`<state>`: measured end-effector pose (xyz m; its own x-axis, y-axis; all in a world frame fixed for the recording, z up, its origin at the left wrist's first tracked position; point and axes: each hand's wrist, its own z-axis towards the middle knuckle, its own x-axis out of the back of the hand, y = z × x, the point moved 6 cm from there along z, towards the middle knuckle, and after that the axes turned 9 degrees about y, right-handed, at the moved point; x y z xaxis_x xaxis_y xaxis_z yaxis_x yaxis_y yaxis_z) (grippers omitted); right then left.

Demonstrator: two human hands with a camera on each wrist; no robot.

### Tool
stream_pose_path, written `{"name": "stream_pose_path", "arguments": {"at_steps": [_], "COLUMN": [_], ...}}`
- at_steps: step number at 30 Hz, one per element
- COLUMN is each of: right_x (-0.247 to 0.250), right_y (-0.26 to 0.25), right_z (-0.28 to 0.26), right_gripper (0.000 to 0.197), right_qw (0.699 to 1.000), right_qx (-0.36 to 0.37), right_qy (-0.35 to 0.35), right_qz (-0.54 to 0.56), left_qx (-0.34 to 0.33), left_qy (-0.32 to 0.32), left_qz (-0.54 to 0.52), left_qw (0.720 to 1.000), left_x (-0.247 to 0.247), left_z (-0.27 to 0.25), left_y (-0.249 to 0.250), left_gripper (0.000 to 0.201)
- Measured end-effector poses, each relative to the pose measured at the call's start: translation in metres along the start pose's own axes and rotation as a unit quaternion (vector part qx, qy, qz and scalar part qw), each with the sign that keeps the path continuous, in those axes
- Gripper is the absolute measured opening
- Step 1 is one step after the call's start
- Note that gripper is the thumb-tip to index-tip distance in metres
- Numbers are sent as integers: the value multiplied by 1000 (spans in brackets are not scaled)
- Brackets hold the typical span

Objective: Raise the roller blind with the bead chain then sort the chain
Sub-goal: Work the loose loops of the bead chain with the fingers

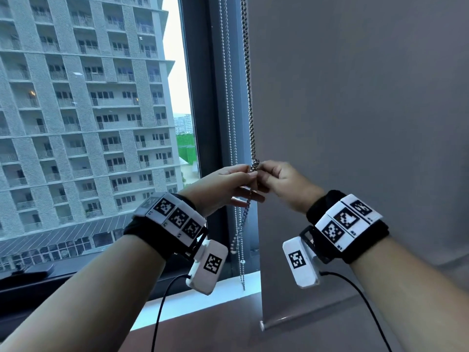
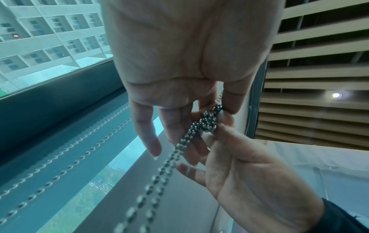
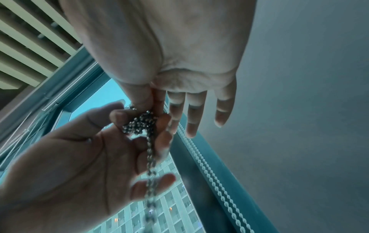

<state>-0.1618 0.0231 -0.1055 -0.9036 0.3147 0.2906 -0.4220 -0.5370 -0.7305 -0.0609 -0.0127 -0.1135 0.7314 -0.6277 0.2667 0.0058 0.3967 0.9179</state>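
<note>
Bead chain (image 1: pixel 254 165) pinched between both hands

Grey apartment tower (image 1: pixel 83 110) beyond white window sill (image 1: pixel 203 298)

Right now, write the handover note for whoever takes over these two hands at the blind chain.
Left hand: grip pinching the knot in the bead chain, other fingers loose.
Right hand: grip pinching the same knot from the other side.
Chain hangs beside the window frame; the loose part dangles below the hands to the sill.
Blind: bottom bar sits low, near the sill, so raising looks undone.
Left: finish the knot, raise the blind.
</note>
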Motion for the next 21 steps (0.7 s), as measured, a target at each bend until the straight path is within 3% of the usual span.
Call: {"name": "stream_pose_path", "arguments": {"at_steps": [4, 9, 14, 21], "right_x": [6, 7, 7, 11], "right_y": [3, 13, 10, 25], "right_z": [1, 2, -3, -7], "right_gripper": [30, 13, 24, 35], "right_qw": [989, 987, 982, 986], "right_qx": [14, -25, -83, -105], "right_qy": [78, 150, 140, 105], "right_qz": [-127, -46, 91, 80], "left_qx": [-19, -41, -48, -66], "left_qy": [36, 90, 110, 130], "left_qz": [4, 19, 25, 25], "left_qw": [999, 995, 993, 989], "left_x": [2, -1, 9, 21], "left_z": [1, 1, 0, 0], "left_y": [-5, -10, -6, -8], "left_gripper": [20, 17, 17, 15]}}
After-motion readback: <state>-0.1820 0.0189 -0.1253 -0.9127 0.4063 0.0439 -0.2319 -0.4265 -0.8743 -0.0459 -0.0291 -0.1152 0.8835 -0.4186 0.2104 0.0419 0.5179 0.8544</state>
